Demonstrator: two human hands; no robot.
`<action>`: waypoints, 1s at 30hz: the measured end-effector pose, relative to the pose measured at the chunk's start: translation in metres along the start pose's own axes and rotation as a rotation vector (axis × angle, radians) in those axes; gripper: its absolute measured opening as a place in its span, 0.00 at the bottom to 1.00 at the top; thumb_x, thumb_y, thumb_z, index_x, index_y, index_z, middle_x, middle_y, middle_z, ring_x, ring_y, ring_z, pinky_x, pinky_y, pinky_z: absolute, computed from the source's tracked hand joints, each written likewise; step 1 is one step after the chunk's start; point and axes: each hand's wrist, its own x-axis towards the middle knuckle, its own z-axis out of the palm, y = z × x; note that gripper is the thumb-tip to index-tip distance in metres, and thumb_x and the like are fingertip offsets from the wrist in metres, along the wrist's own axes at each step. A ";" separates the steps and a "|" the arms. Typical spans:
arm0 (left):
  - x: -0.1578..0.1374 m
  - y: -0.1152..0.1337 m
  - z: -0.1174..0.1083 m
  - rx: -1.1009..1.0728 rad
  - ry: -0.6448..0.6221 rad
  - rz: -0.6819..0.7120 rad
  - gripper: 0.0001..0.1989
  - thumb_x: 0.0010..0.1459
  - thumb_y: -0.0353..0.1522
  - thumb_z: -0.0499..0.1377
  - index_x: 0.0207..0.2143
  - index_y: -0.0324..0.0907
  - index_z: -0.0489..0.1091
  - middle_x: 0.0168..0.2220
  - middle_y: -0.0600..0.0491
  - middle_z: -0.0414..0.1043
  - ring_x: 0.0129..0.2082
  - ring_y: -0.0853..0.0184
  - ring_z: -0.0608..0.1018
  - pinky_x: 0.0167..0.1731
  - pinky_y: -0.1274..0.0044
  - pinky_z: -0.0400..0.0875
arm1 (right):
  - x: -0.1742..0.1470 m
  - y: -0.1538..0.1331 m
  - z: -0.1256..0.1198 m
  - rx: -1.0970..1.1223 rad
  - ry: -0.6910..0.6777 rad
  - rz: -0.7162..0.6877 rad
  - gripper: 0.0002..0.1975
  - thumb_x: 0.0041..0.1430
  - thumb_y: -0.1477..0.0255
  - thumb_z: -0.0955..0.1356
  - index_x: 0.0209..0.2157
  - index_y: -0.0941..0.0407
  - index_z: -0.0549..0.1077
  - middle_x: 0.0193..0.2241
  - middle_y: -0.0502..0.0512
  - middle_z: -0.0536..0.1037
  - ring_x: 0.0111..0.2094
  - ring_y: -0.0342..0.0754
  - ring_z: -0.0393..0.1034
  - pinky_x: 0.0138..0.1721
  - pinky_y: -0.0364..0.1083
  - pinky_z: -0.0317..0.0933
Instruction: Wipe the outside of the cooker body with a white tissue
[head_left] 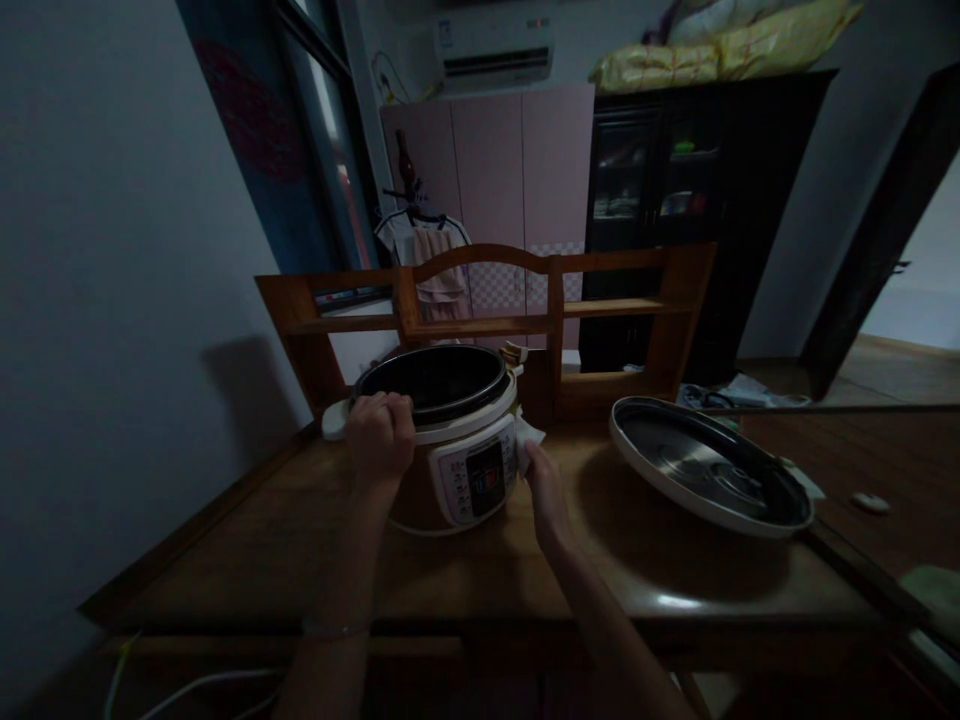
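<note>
An electric pressure cooker point(420, 490) with a white control panel stands on the wooden desk, its lid off. The black inner pot point(442, 375) sits inside it. At the front left of the rim, my left hand point(381, 432) is closed over the edge. My right hand point(546, 485) pinches a white tissue point(529, 434) against the cooker's right side, beside the panel. Whether the white piece is paper or cloth is hard to tell in the dim light. To the right, the round lid point(705, 465) rests with its metal inner side up.
A low wooden shelf rack point(480, 326) runs along the back of the desk point(300, 570). The wall point(112, 300) is close on the left. White cables point(217, 680) hang at the lower left. A small white object point(870, 502) lies beyond the lid.
</note>
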 end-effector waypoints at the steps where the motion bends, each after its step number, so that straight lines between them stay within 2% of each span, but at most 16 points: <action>1: 0.000 0.000 0.000 0.001 -0.002 0.008 0.17 0.63 0.32 0.47 0.22 0.44 0.66 0.27 0.49 0.72 0.33 0.61 0.72 0.37 0.69 0.61 | -0.003 -0.007 0.004 -0.009 0.010 -0.016 0.22 0.64 0.55 0.61 0.37 0.57 0.78 0.36 0.52 0.80 0.39 0.51 0.71 0.40 0.47 0.63; 4: 0.000 0.000 0.000 0.006 0.003 0.018 0.16 0.63 0.32 0.47 0.23 0.44 0.66 0.28 0.49 0.72 0.34 0.61 0.72 0.38 0.69 0.61 | -0.010 -0.022 0.014 -0.054 0.055 -0.058 0.22 0.65 0.56 0.60 0.41 0.55 0.78 0.39 0.54 0.80 0.44 0.52 0.70 0.45 0.48 0.61; 8: 0.000 0.002 -0.002 -0.001 0.001 0.028 0.17 0.63 0.32 0.47 0.22 0.44 0.66 0.27 0.50 0.72 0.32 0.61 0.72 0.38 0.69 0.61 | -0.022 -0.029 0.024 -0.108 0.067 -0.121 0.21 0.67 0.57 0.59 0.45 0.54 0.77 0.40 0.56 0.80 0.45 0.54 0.71 0.49 0.52 0.61; 10: 0.000 0.003 -0.003 -0.001 -0.005 0.021 0.17 0.63 0.32 0.47 0.23 0.44 0.66 0.27 0.50 0.72 0.32 0.61 0.72 0.38 0.68 0.61 | -0.028 -0.031 0.027 -0.165 0.028 -0.211 0.20 0.69 0.60 0.59 0.52 0.53 0.74 0.47 0.57 0.79 0.52 0.54 0.69 0.55 0.55 0.59; 13: 0.001 0.005 -0.005 0.014 -0.030 0.013 0.17 0.64 0.32 0.46 0.23 0.44 0.66 0.28 0.49 0.72 0.33 0.60 0.72 0.37 0.68 0.61 | -0.038 -0.033 0.030 -0.340 -0.077 -0.409 0.23 0.71 0.67 0.55 0.65 0.52 0.60 0.64 0.56 0.63 0.66 0.53 0.53 0.65 0.58 0.48; 15: 0.001 0.007 -0.006 0.023 -0.042 0.002 0.18 0.65 0.32 0.45 0.23 0.44 0.66 0.28 0.48 0.73 0.33 0.60 0.71 0.37 0.68 0.60 | -0.045 -0.032 0.033 -0.454 -0.128 -0.492 0.25 0.72 0.71 0.53 0.68 0.53 0.50 0.69 0.55 0.51 0.70 0.52 0.43 0.67 0.60 0.43; 17: 0.001 0.009 -0.007 0.024 -0.043 -0.016 0.18 0.65 0.33 0.45 0.23 0.44 0.66 0.28 0.48 0.73 0.33 0.60 0.71 0.37 0.68 0.60 | -0.051 -0.030 0.036 -0.538 -0.148 -0.540 0.27 0.71 0.73 0.52 0.69 0.54 0.45 0.71 0.54 0.43 0.70 0.52 0.39 0.68 0.61 0.43; 19: 0.001 0.010 -0.007 0.022 -0.038 -0.033 0.18 0.65 0.32 0.45 0.23 0.44 0.66 0.28 0.49 0.72 0.33 0.60 0.71 0.37 0.68 0.60 | -0.058 -0.027 0.040 -0.607 -0.160 -0.586 0.28 0.70 0.75 0.53 0.70 0.54 0.43 0.71 0.54 0.40 0.71 0.54 0.37 0.67 0.63 0.44; 25: 0.001 0.010 -0.007 0.047 -0.060 -0.021 0.17 0.64 0.32 0.46 0.23 0.44 0.65 0.28 0.49 0.72 0.33 0.60 0.71 0.38 0.68 0.61 | -0.071 -0.020 0.049 -0.701 -0.252 -0.691 0.33 0.66 0.80 0.54 0.70 0.56 0.37 0.71 0.57 0.37 0.71 0.56 0.32 0.67 0.64 0.45; 30: 0.002 0.009 -0.007 0.054 -0.056 -0.008 0.18 0.65 0.33 0.45 0.23 0.44 0.65 0.29 0.49 0.73 0.33 0.60 0.71 0.38 0.68 0.61 | -0.076 -0.022 0.050 -0.702 -0.307 -0.738 0.35 0.63 0.82 0.55 0.70 0.59 0.41 0.71 0.57 0.39 0.71 0.56 0.32 0.67 0.62 0.46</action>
